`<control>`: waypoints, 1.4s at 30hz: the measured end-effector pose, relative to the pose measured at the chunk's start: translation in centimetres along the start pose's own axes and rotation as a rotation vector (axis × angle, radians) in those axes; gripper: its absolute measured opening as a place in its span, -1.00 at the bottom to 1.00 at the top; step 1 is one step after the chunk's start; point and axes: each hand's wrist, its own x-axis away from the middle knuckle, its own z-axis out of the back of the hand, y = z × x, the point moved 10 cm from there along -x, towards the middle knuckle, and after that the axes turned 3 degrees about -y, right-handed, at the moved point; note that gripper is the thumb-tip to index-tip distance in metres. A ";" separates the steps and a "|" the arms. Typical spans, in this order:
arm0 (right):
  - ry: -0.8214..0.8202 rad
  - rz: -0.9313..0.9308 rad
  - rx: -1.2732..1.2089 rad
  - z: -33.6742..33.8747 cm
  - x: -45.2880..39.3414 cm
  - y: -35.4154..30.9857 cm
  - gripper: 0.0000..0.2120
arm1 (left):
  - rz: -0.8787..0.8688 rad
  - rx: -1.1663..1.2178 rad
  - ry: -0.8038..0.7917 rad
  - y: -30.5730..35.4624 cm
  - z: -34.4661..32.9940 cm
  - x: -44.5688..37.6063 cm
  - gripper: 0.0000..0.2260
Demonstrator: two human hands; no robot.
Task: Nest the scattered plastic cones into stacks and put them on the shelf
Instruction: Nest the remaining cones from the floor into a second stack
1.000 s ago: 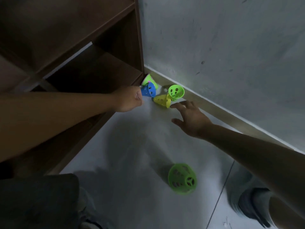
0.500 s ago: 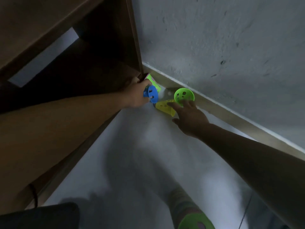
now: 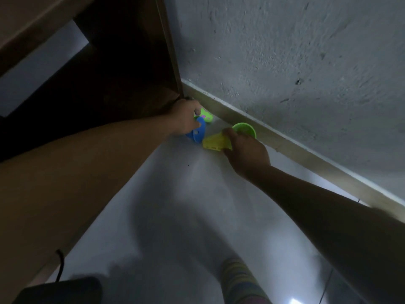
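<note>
Cones bunched in floor corner by shelf (image 3: pixel 122 69). Left hand (image 3: pixel 186 119) grips blue cone (image 3: pixel 198 133); right hand (image 3: pixel 245 150) pinches yellow cone (image 3: pixel 213 142), likely to nest them. Green cone (image 3: pixel 244 129) just behind right hand.

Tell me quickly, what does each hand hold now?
Left hand: fingers curled round the blue cone.
Right hand: fingers grip the yellow cone.
</note>
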 end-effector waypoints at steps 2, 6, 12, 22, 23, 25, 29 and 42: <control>0.047 -0.017 -0.029 0.4 0.0 0.4 -0.55 | 0.001 0.002 0.034 0.0 0.2 0.3 -0.75; 0.116 -0.030 -0.164 1.2 -0.1 1.4 -0.61 | 0.012 -0.014 0.067 -0.1 0.5 0.8 -0.76; 0.194 -0.098 -0.359 1.8 1.0 3.0 -0.66 | 0.049 -0.008 0.131 -0.6 1.8 2.3 -0.82; 0.212 -0.133 -0.632 4.3 5.7 5.3 -0.69 | -0.053 0.014 0.014 0.8 2.9 7.1 -0.88; 0.232 -0.132 -0.664 5.0 6.4 5.4 -0.70 | -0.080 0.009 -0.029 1.3 3.4 7.7 -0.87; 0.259 -0.129 -0.695 6.5 7.6 5.5 -0.72 | -0.122 -0.020 -0.112 2.2 5.0 9.0 -0.87; 0.290 -0.107 -0.773 9.5 9.8 4.9 -0.76 | -0.152 -0.094 -0.160 3.7 10.8 10.8 -0.86; 0.130 0.039 -1.132 16.6 18.5 -0.6 -0.79 | -0.222 -0.152 -0.174 7.6 22.0 22.9 -0.85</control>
